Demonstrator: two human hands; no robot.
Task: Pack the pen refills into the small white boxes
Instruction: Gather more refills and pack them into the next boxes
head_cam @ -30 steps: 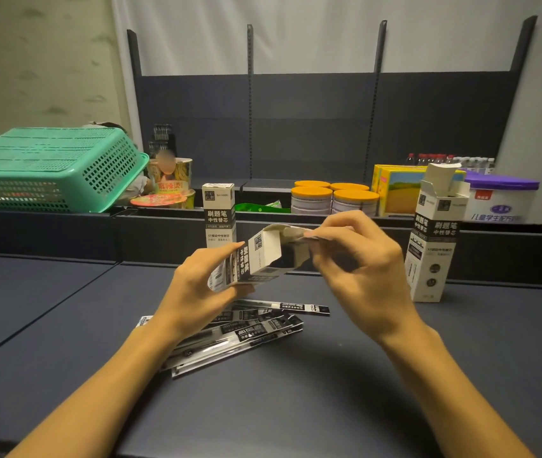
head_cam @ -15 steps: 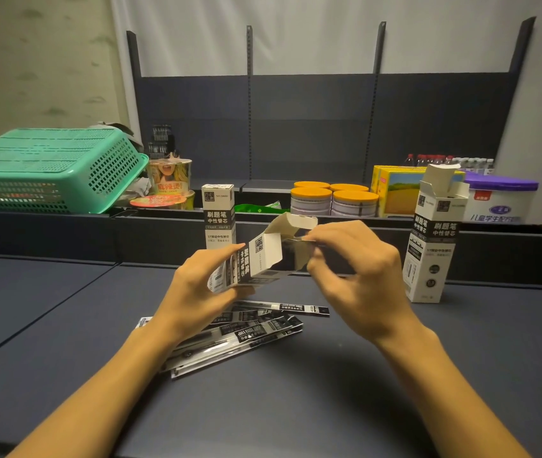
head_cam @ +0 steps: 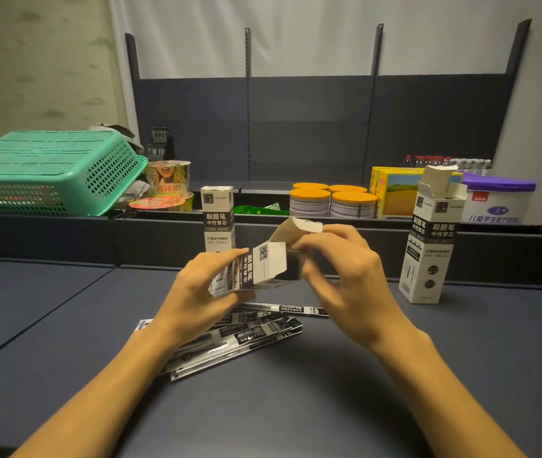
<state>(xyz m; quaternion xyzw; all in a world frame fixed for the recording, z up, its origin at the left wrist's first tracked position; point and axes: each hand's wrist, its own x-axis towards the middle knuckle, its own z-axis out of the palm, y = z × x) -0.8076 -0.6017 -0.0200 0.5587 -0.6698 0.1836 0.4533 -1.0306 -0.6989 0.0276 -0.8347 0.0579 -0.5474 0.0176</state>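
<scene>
My left hand [head_cam: 203, 289] grips a small white box [head_cam: 256, 269] with black print, held tilted above the table, its open end to the right. My right hand [head_cam: 339, 276] pinches the box's top flap [head_cam: 296, 228], which stands lifted open. Under both hands, several pen refills [head_cam: 250, 335] in black-and-clear sleeves lie in a loose pile on the dark table. A shut box of the same kind [head_cam: 217, 219] stands upright behind my left hand. Another box [head_cam: 431, 239] stands at the right with its top flaps open.
A green plastic basket [head_cam: 48, 173] lies upside down on the back ledge at left, next to noodle cups [head_cam: 169, 180]. Orange-lidded tins [head_cam: 332, 203], a yellow carton [head_cam: 395, 193] and a purple-lidded tub [head_cam: 497, 203] line the ledge. The dark table [head_cam: 296, 408] stretches toward me.
My right hand has lifted the held box's top flap up and open; the box's open end now faces right. My left hand keeps the same hold.
</scene>
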